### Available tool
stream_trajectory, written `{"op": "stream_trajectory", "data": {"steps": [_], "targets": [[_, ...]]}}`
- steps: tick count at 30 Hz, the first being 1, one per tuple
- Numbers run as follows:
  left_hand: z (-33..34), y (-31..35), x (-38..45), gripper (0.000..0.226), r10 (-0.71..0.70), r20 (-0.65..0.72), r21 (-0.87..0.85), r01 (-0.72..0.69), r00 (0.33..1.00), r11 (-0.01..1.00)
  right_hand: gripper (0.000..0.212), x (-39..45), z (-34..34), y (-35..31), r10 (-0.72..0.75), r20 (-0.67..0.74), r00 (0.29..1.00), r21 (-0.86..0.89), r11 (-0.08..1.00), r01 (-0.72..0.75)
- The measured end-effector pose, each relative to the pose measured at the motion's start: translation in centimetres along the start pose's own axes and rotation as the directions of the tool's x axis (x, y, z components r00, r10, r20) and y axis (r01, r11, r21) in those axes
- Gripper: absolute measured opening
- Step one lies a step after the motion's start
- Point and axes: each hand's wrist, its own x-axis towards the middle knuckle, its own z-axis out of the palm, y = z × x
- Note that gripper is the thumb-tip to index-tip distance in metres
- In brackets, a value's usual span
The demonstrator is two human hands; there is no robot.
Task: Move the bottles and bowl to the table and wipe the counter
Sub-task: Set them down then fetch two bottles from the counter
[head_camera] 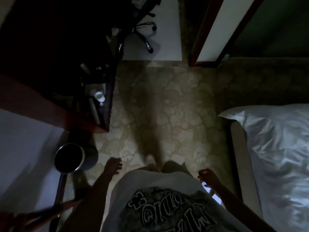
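Note:
I look straight down in a dim room. My left hand [113, 165] hangs beside my hip with its fingers apart and nothing in it. My right hand [207, 177] is loosely curled at my right side, apparently holding nothing. A dark wooden counter [103, 114] runs along the left. On it lie a small white bottle [99, 96], a tiny white cap and a dark tube. No bowl can be made out in the dark.
A round metal bin [70, 157] stands on the floor at the left, near my left hand. A bed with white sheets [274, 156] fills the right side. Patterned carpet [167, 106] lies ahead. An office chair base [143, 30] stands farther off.

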Motion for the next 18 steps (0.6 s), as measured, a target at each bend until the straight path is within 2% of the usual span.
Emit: {"op": "stream_trajectory", "data": {"steps": [2,4,5,6,8,10,11,12,13,14,15,17,18], "targets": [[-0.2,9.2,0.9,0.016,0.093,0.031,0.044,-0.095,0.995,0.995,0.021,1.8,-1.2,-3.8,-0.03,-0.002,1.0,-0.108,0.994,0.029],[-0.1,17.6,2.9,0.02,0.203,0.066,0.049,-0.206,0.977,0.977,0.045,5.3,-1.9,-7.7,-0.056,-0.013,0.998,-0.151,0.987,0.054],[0.0,20.7,4.1,0.021,0.225,0.092,0.071,-0.232,0.97,0.97,0.05,7.0,-2.2,-9.8,-0.067,-0.005,0.998,-0.156,0.986,0.065],[0.2,23.4,5.7,0.022,0.252,0.107,0.073,-0.261,0.962,0.963,0.048,8.9,-2.5,-11.7,-0.054,0.011,0.998,-0.158,0.986,0.055],[0.8,28.5,8.0,0.022,0.263,0.116,0.073,-0.272,0.958,0.959,0.027,11.8,-3.2,-17.2,-0.029,-0.011,1.0,-0.082,0.996,0.028],[1.0,31.8,11.4,0.021,0.211,0.093,0.038,-0.216,0.973,0.976,0.025,15.4,-4.0,-23.3,-0.035,-0.021,0.999,-0.021,0.999,0.035],[1.0,33.2,13.0,0.021,0.165,0.075,0.0,-0.165,0.983,0.986,0.027,17.6,-4.7,-27.2,-0.077,-0.016,0.997,-0.063,0.995,0.076],[1.0,34.5,14.1,0.021,0.109,0.054,-0.044,-0.107,0.993,0.993,0.025,19.1,-5.6,-31.7,-0.115,-0.011,0.993,-0.081,0.99,0.114],[0.7,34.7,14.6,0.022,0.034,0.043,-0.076,-0.03,0.998,0.997,0.017,20.1,-5.8,-35.4,-0.138,-0.012,0.99,-0.027,0.99,0.138],[0.2,36.3,16.2,0.023,-0.036,0.012,-0.152,0.038,0.999,0.988,0.007,22.8,-6.7,-42.3,-0.176,0.003,0.984,-0.031,0.984,0.176],[0.1,38.0,16.7,0.024,-0.111,0.011,-0.233,0.111,0.994,0.966,0.009,24.5,-7.4,-48.2,-0.209,0.039,0.977,-0.064,0.975,0.212],[-0.3,38.9,16.0,0.022,-0.137,-0.005,-0.335,0.127,0.991,0.934,0.017,24.6,-6.7,-54.0,-0.282,0.12,0.952,-0.148,0.943,0.298],[-0.5,40.3,15.8,0.021,-0.121,-0.019,-0.35,0.107,0.993,0.931,0.017,24.1,-6.4,-56.5,-0.353,0.118,0.928,-0.151,0.918,0.368]]}}
